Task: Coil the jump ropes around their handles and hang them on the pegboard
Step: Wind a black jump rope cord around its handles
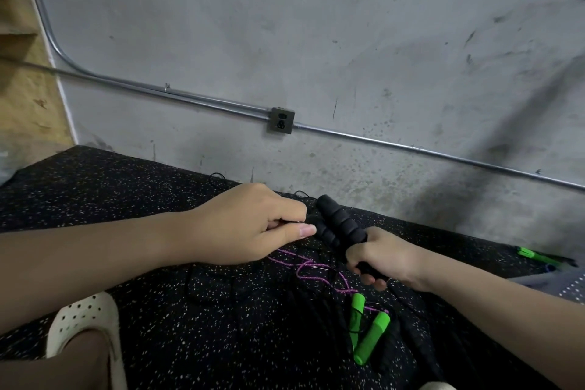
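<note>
the right hand (384,258) had its fingers (368,279) curled round the black foam handles (340,225), which pointed to eleven o'clock. the left hand (253,225) pinched the thin black rope at their nine o'clock side. green handles (370,337) and purple cord (311,271) lay on the speckled floor (158,279) at six o'clock.

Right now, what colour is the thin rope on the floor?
Purple rope, seen in the head view.

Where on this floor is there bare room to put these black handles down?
Bare speckled floor lies beyond the left hand, toward the wall. It is crowded below the right hand: the purple rope, green handles and black cords tangle there.
</note>
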The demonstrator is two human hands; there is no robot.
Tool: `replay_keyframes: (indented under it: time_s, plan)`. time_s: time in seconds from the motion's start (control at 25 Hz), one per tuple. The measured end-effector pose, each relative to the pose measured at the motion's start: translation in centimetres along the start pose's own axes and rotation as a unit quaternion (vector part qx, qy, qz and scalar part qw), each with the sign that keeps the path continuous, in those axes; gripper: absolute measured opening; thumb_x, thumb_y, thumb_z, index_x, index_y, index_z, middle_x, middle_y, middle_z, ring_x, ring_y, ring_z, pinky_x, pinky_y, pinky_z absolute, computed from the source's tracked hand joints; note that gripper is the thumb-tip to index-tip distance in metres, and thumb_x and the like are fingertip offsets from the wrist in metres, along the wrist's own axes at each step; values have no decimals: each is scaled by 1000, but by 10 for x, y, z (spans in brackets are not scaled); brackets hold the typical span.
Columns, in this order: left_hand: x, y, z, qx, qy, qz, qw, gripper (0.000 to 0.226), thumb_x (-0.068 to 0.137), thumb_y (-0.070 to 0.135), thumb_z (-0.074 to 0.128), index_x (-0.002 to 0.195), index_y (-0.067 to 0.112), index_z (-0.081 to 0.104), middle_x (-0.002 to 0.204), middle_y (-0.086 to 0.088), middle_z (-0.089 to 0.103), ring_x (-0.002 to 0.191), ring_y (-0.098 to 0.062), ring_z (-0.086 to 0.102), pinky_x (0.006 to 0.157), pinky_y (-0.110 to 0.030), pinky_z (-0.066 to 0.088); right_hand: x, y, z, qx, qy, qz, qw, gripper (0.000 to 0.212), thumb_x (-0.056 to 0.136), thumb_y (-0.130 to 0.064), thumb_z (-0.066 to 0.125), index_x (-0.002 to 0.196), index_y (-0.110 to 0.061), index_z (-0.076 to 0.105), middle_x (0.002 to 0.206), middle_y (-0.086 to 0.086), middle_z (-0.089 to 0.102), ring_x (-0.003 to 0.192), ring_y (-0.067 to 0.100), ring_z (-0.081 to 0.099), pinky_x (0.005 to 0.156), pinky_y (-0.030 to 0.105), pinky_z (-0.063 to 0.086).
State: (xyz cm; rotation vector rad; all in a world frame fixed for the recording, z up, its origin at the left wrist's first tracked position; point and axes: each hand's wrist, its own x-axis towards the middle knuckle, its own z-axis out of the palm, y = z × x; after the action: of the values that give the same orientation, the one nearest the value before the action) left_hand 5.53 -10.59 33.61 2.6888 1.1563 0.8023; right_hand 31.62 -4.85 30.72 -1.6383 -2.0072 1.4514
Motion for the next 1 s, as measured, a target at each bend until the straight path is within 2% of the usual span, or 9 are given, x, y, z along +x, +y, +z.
replay_keyframes:
  time_s: [0.2, 0.36, 0.48, 0.56, 0.64, 0.72, 0.8, 0.92, 1.0]
  plan:
    - [4, 10, -2, -29, 63, 31, 997, 44, 104, 40, 52, 66, 23, 40, 52, 1, 37, 48, -19, 37, 48, -33, 31, -9, -17, 19, -81, -117, -4, 990, 12, 77, -7, 57, 66, -3, 54, 48, 3, 46, 41, 16, 39, 42, 23, 29]
    - [5, 6, -4, -106, 79, -21, 991, 42, 102, 45, 56, 71, 17, 58, 51, 0, 40, 46, -13, 35, 48, -29, 28, -22, -32, 29, -173, -149, -36, 973, 25, 85, 0, 55, 62, -8, 52, 42, -9, 47, 34, 7, 40, 39, 19, 32]
    - [7, 2, -3, -164, 55, -82, 981, 43, 96, 48, 58, 76, 11, 65, 56, 1, 43, 50, -5, 36, 52, -18, 27, -27, -37, 34, -265, -132, -96, 950, 21, 84, -7, 62, 64, -8, 55, 46, -8, 47, 40, 8, 40, 42, 22, 33]
    - [11, -2, -3, -179, 12, -99, 979, 42, 94, 51, 57, 78, 13, 66, 65, -11, 48, 56, -5, 38, 56, -22, 31, -31, -39, 39, -305, -141, -127, 933, 18, 84, -10, 65, 70, -3, 55, 54, -5, 45, 47, 10, 40, 45, 26, 32]
    - [14, -7, 0, -185, -40, -110, 976, 40, 94, 54, 57, 76, 20, 64, 69, -16, 47, 60, -11, 39, 60, -28, 33, -34, -41, 43, -306, -172, -130, 927, 18, 85, -9, 66, 71, -4, 56, 56, -6, 46, 50, 10, 43, 44, 25, 35]
    - [17, -12, 7, -196, -83, -126, 969, 39, 96, 54, 57, 72, 24, 60, 65, -5, 43, 61, -11, 38, 62, -31, 34, -40, -41, 47, -284, -207, -139, 926, 22, 84, -6, 66, 66, -9, 54, 53, -9, 47, 49, 9, 43, 43, 22, 35]
    - [18, -17, 17, -209, -106, -138, 962, 42, 96, 55, 57, 70, 22, 60, 61, 7, 40, 58, -9, 37, 60, -26, 34, -46, -42, 47, -230, -238, -157, 930, 22, 81, -3, 64, 63, -11, 54, 52, -7, 47, 47, 10, 42, 43, 21, 32]
    - [13, -27, 30, -294, -111, -180, 932, 53, 99, 48, 61, 73, 3, 58, 58, 8, 46, 58, -6, 41, 57, -25, 35, -49, -41, 37, -34, -275, -150, 949, 11, 73, 0, 56, 74, -9, 61, 51, -2, 49, 42, 10, 40, 42, 18, 30]
    - [10, -35, 37, -321, -107, -193, 921, 34, 93, 28, 62, 71, 3, 55, 62, 9, 54, 62, -6, 47, 61, -31, 40, -44, -38, 26, 117, -274, -128, 946, 18, 72, 3, 54, 85, -7, 62, 57, 3, 48, 43, 10, 40, 42, 18, 26]
